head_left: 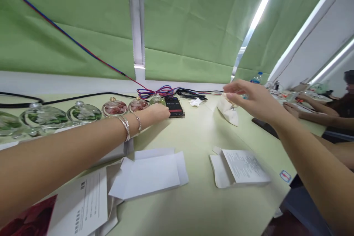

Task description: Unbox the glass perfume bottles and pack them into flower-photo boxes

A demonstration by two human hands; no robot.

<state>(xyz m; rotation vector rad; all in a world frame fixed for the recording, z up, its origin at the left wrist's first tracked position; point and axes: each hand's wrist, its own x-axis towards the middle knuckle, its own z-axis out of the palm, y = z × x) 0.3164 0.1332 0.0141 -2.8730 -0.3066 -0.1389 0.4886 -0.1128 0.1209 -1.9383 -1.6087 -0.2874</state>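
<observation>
My left hand, with two bracelets on its wrist, reaches to the back of the table. Its fingers are curled down and mostly hidden. Right behind it stands a small round glass bottle with green contents, and a phone showing a timer lies at its right. Whether the fingers grip the bottle I cannot tell. My right hand hovers over a white cloth pouch, thumb and fingers apart. The pouch lies slumped on the table; its far end is partly hidden by the hand.
Round glass bottles with green or pink contents line the left back. Unfolded white boxes, a printed box and a printed card lie in front. Cables and crumpled tissue lie behind. Another person's hands are at right.
</observation>
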